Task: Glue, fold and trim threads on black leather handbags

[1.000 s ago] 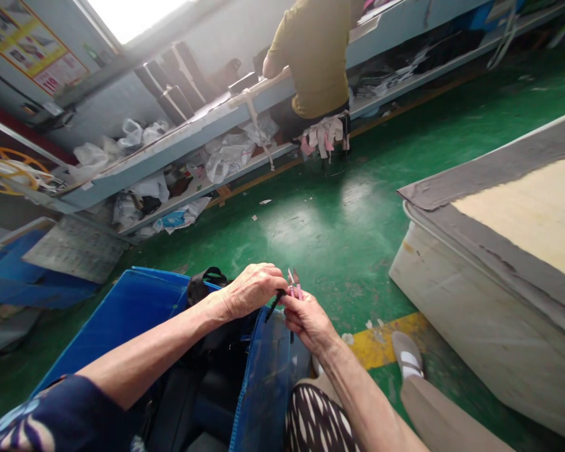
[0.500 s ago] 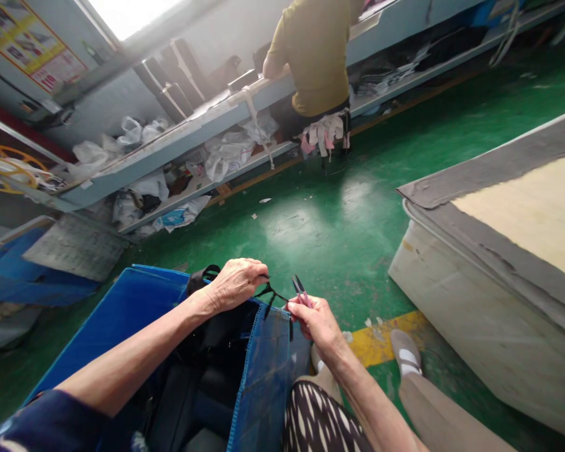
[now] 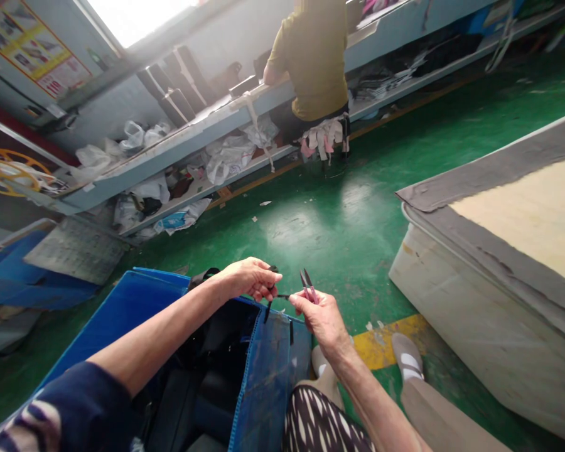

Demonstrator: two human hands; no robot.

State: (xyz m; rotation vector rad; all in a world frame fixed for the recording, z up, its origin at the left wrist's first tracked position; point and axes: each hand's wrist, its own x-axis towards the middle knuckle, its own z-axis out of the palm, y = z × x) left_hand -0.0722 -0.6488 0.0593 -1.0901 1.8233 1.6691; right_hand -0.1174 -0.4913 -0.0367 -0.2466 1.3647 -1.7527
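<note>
My left hand [image 3: 250,278] is closed on a thin black strap [image 3: 268,312], one end of which hangs down over the rim of a blue box. My right hand [image 3: 321,314] pinches the strap's other end between thumb and finger. That same hand also holds a pair of small thread snips [image 3: 307,289] with pinkish handles, blades pointing up and away. Both hands are above the near corner of the blue box [image 3: 268,370]. Dark items [image 3: 193,402], hard to make out, fill the box.
A large pale bin [image 3: 452,295] topped with grey cloth and a cream sheet stands at right. Across the green floor [image 3: 301,232], a person in an olive shirt [image 3: 317,63] sits at a long bench [image 3: 169,141] with plastic bags beneath. Another blue box [image 3: 70,282] is at left.
My left hand has turned and shifted slightly right, closer to my right hand, so less of the strap shows between them. The right hand and snips have moved a little to the right.
</note>
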